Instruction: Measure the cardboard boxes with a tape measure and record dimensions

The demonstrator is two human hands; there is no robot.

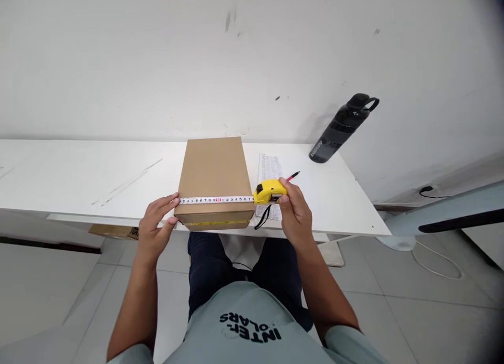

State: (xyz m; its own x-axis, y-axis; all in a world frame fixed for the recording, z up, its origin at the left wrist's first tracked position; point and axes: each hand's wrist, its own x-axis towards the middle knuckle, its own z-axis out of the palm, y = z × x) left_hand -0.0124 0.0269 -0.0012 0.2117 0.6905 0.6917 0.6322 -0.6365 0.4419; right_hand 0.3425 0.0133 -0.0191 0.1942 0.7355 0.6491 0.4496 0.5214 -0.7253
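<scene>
A closed brown cardboard box [214,167] sits on the white table, its front side towards me. The white blade [232,199] of a tape measure is stretched across the top near the front edge, its numbers facing up. At the box's left edge, the fingertips of my left hand [156,225] hold the blade's end, with the thumb lower by the front corner. My right hand [294,212] is closed round the yellow tape measure case [270,191], just beyond the box's right edge. A black wrist strap [263,217] hangs from the case.
Right of the box lies a sheet with writing [270,166], partly covered by the case, and a red and black pen [293,175]. A black bottle [339,129] stands at the back right of the white table [98,170]. A wall runs behind.
</scene>
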